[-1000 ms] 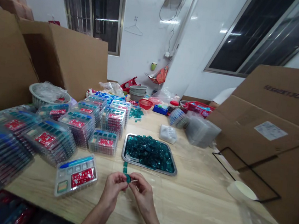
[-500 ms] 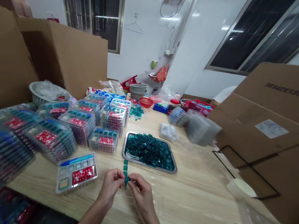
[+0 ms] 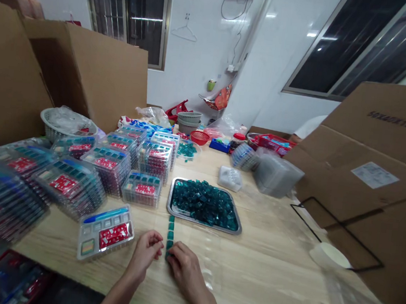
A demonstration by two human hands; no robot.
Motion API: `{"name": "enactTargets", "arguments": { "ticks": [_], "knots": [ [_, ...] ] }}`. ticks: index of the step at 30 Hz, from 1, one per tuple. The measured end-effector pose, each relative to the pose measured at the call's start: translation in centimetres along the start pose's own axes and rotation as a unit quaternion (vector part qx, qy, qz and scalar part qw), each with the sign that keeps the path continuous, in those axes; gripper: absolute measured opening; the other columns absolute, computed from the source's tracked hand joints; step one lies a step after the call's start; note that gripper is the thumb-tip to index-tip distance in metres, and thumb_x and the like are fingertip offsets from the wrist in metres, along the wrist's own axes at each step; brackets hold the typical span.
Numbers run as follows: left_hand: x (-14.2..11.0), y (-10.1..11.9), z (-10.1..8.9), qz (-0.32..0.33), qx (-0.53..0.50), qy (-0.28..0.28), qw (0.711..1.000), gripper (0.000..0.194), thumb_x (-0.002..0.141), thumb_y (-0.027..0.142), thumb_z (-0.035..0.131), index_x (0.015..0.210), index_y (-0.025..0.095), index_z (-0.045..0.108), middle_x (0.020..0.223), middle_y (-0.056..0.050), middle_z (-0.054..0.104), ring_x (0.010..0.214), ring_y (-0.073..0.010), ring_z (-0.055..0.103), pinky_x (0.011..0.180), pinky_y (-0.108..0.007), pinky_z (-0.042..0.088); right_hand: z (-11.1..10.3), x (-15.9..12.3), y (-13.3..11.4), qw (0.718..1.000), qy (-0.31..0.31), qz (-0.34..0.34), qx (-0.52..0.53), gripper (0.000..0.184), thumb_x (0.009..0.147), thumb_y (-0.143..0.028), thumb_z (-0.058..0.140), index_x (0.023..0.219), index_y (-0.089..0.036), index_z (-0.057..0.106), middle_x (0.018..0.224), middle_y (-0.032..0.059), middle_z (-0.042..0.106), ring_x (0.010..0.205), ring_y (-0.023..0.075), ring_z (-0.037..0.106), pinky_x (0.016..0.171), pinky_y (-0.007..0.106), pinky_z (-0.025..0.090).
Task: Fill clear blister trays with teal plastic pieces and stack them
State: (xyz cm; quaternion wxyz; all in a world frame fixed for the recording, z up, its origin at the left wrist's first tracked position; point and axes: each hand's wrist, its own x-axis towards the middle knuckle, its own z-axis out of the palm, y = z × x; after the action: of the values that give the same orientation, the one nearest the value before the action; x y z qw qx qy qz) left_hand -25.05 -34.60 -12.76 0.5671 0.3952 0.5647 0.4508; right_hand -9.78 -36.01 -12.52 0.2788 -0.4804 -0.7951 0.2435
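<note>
Both my hands rest low on the wooden table [image 3: 266, 274], fingertips meeting. My left hand [image 3: 146, 251] and my right hand [image 3: 182, 269] are curled with pinched fingers around a small teal tile [image 3: 168, 254] at the near end of a short row of teal tiles [image 3: 170, 228]. The row runs toward a metal tray [image 3: 171, 206] heaped with loose teal tiles [image 3: 203, 203]. A clear plastic case [image 3: 105, 232] with a red card inside lies just left of my left hand.
Stacks of filled clear cases [image 3: 69, 184] cover the table's left side. Large cardboard boxes stand at left [image 3: 88, 72] and right [image 3: 369, 155]. Baskets [image 3: 188, 121], a red bowl [image 3: 199, 137] and plastic bags crowd the far end. A tape roll [image 3: 328, 255] lies at right.
My hands have lowered from just above the table down onto it, bringing the small teal tile to the near end of the row.
</note>
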Motion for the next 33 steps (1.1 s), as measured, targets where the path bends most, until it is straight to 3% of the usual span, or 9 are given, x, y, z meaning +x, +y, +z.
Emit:
{"name": "enactTargets", "arguments": {
  "ticks": [4,7,10,13,17,20,24,29,33],
  "knots": [
    [0.0,0.1,0.1,0.026,0.044,0.004,0.999,0.012,0.061,0.029,0.055,0.067,0.018,0.053,0.059,0.002,0.054,0.052,-0.0125,0.051,0.049,-0.023,0.039,0.4,0.1,0.2,0.999,-0.005,-0.003,-0.043,0.018,0.079,-0.005,0.052,0.077,-0.019,0.063,0.079,0.0036,0.063,0.073,0.0169,0.06,0.065,0.023,0.045],
    [-0.2,0.7,0.9,0.131,0.162,0.032,0.977,0.008,0.069,0.027,0.054,0.066,0.019,0.056,0.067,-0.001,0.056,0.065,-0.0168,0.055,0.064,-0.03,0.046,1.2,-0.2,0.3,0.997,0.008,-0.014,-0.075,0.02,0.08,-0.007,0.049,0.075,-0.019,0.064,0.079,0.006,0.064,0.072,0.0187,0.061,0.064,0.025,0.047],
    [0.1,1.1,2.3,0.251,0.276,0.034,0.927,0.017,0.079,0.028,0.047,0.081,0.019,0.061,0.091,-0.008,0.063,0.092,-0.023,0.059,0.085,-0.041,0.047,2.6,-0.8,0.0,0.997,0.038,-0.051,-0.053,0.026,0.076,-0.006,0.046,0.089,-0.017,0.066,0.091,0.012,0.067,0.08,0.0225,0.063,0.068,0.029,0.05],
    [1.1,0.2,3.3,0.279,0.299,0.011,0.913,0.027,0.085,0.034,0.043,0.096,0.018,0.063,0.118,-0.014,0.06,0.115,-0.0258,0.052,0.1,-0.048,0.041,2.8,-1.2,0.0,0.996,0.054,-0.06,0.038,0.029,0.073,-0.006,0.046,0.092,-0.016,0.066,0.091,0.0115,0.069,0.081,0.0212,0.064,0.071,0.028,0.05],
    [2.4,-2.4,3.3,0.315,0.334,-0.006,0.889,0.028,0.087,0.031,0.042,0.1,0.017,0.062,0.125,-0.015,0.057,0.125,-0.0272,0.046,0.102,-0.051,0.041,-1.0,0.0,2.1,0.987,0.125,0.007,0.105,0.02,0.084,-0.016,0.045,0.078,-0.018,0.064,0.073,0.0043,0.066,0.069,0.0159,0.061,0.065,0.024,0.049],
    [2.9,-3.4,2.6,0.36,0.37,-0.035,0.856,0.025,0.082,0.024,0.049,0.103,0.016,0.06,0.127,-0.016,0.055,0.131,-0.0296,0.037,0.103,-0.051,0.041,-5.1,2.0,5.0,0.974,0.213,0.062,0.049,0.017,0.086,-0.02,0.045,0.081,-0.018,0.061,0.081,0.0066,0.063,0.074,0.018,0.059,0.065,0.027,0.048],
    [3.6,-2.8,2.1,0.357,0.404,-0.074,0.839,0.029,0.077,0.018,0.053,0.106,0.016,0.06,0.128,-0.016,0.055,0.131,-0.0313,0.037,0.103,-0.051,0.04,-7.7,4.6,8.0,0.973,0.214,0.083,-0.025,0.018,0.075,-0.014,0.052,0.09,-0.018,0.061,0.092,0.0084,0.059,0.079,0.0219,0.057,0.07,0.032,0.045],
    [3.4,-0.6,2.4,0.364,0.394,-0.083,0.84,0.03,0.078,0.025,0.056,0.106,0.016,0.061,0.131,-0.017,0.052,0.129,-0.033,0.039,0.105,-0.053,0.036,-7.4,4.9,8.6,0.973,0.22,0.074,0.002,0.016,0.072,-0.01,0.049,0.077,-0.019,0.06,0.083,0.0055,0.056,0.082,0.0225,0.054,0.075,0.034,0.041],
    [2.8,1.1,4.8,0.307,0.25,-0.075,0.915,0.02,0.077,0.029,0.057,0.09,0.018,0.066,0.104,-0.013,0.065,0.104,-0.028,0.057,0.095,-0.045,0.042,-6.9,3.8,8.7,0.965,0.235,0.094,0.07,0.01,0.074,-0.016,0.048,0.076,-0.019,0.058,0.076,0.0029,0.057,0.072,0.0186,0.054,0.07,0.031,0.043]
  ]
}}
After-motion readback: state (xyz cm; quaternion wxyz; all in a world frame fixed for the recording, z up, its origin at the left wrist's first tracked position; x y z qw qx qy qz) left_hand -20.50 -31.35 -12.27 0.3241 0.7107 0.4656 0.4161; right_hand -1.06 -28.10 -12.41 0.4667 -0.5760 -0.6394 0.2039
